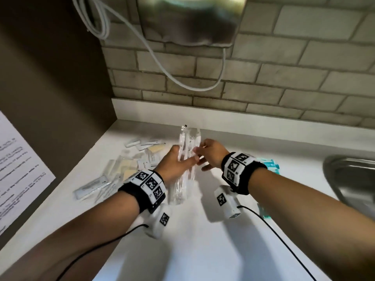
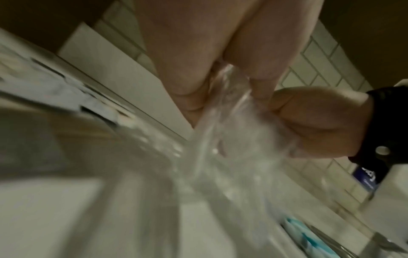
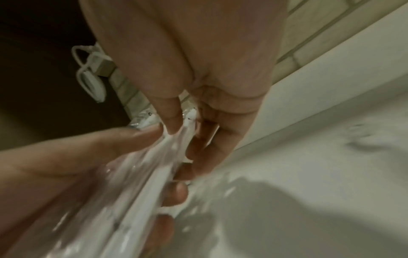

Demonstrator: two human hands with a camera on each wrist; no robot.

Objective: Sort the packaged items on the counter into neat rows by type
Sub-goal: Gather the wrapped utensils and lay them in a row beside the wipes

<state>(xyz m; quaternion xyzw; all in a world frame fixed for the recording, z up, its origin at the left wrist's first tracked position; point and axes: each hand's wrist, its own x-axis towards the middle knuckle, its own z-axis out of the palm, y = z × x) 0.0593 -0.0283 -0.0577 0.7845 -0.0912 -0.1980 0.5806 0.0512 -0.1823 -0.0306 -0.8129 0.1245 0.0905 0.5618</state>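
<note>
A bundle of long clear plastic packets [image 1: 185, 169] with white sticks inside stands upright over the white counter [image 1: 203, 250]. My left hand [image 1: 183, 157] grips the bundle from the left, thumb behind and fingers in front. My right hand [image 1: 200, 159] pinches the same bundle from the right near its upper half. In the left wrist view the clear packets [image 2: 232, 139] run between my fingers. In the right wrist view the packets [image 3: 154, 174] sit pinched between thumb and fingers [image 3: 172, 120]. A loose pile of small clear and beige packets [image 1: 121, 169] lies on the counter to the left.
Teal packets [image 1: 272, 165] lie behind my right wrist, and another teal one [image 1: 263, 211] lies under my right forearm. A steel sink [image 1: 349, 179] is at the right edge. A printed sheet [image 1: 20, 169] hangs on the dark left wall. A white cable [image 1: 182, 82] loops down the tiled back wall.
</note>
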